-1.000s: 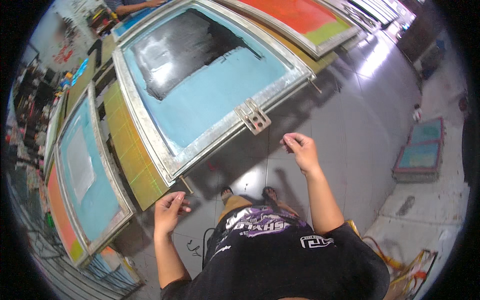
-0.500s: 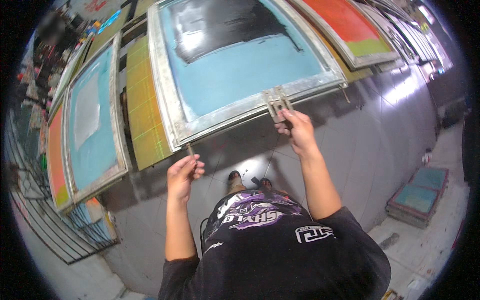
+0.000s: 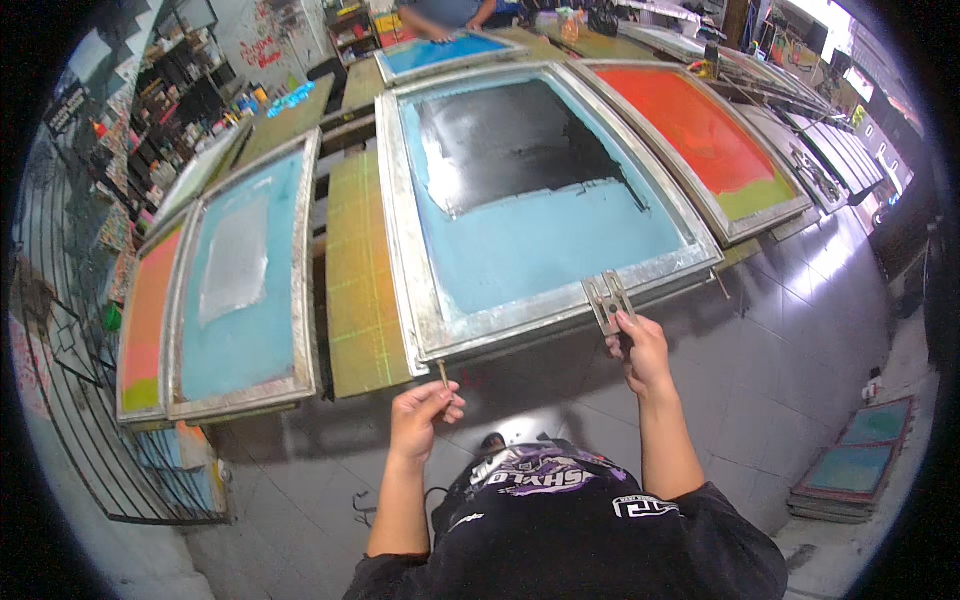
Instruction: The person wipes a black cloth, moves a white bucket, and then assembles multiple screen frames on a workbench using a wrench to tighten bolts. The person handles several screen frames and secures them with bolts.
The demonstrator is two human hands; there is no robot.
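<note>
In front of me lies a large screen-printing frame with a pale metal border, its blue mesh partly covered by black ink. My right hand is closed on a slotted metal bracket at the frame's near edge, thumb on top. Close to the near left corner, my left hand pinches a thin, brass-coloured rod or bolt that sticks out below the frame. How the rod joins the corner is too small to tell.
To the left stand a blue screen with a grey patch and an orange one; to the right, a red-inked screen. A co-worker's hand rests at a far blue screen. Stacked frames lie on the floor at right.
The view has tilted up, so frames and hands sit lower and further right, and a co-worker shows at the far side. Both hands keep their grips.
</note>
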